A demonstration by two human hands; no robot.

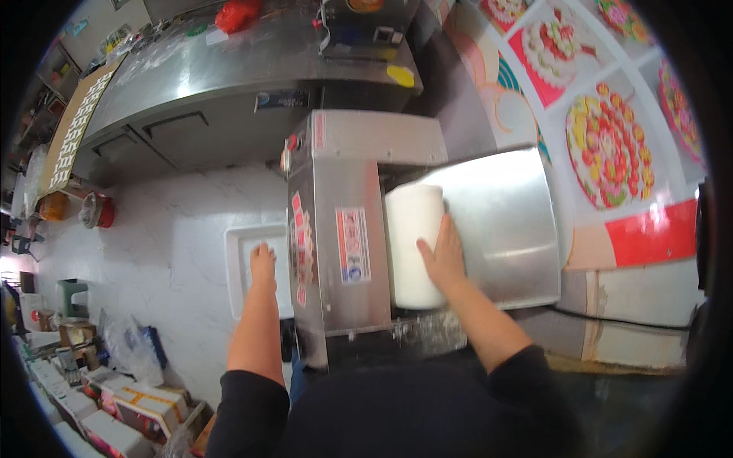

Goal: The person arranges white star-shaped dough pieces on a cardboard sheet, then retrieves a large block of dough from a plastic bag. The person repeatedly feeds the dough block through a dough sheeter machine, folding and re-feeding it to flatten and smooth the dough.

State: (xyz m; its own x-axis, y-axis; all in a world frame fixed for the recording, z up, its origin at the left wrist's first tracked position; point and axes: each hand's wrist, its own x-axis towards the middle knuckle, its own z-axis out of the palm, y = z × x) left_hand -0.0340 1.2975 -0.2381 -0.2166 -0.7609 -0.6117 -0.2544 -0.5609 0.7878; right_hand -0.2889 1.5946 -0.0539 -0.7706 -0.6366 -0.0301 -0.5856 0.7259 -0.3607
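Note:
A thick white slab of dough (413,244) lies on the sloping metal tray (508,229) of a steel dough roller machine (343,175), against the machine's body. My right hand (445,256) presses flat on the dough's right side, thumb spread from the fingers. On the other side of the machine, my left hand (263,263) hangs over a white plastic tub (235,271). Its fingers are loosely bent and a little apart, with nothing visible in them. The rollers are hidden inside the housing.
A long steel workbench (206,69) stands ahead, bearing a red plastic bag (238,15) and a dark appliance (363,34). Boxes (149,404) are piled at lower left, near a green stool (72,298). A black cable (626,320) runs rightward from the machine past a picture-covered wall (611,153).

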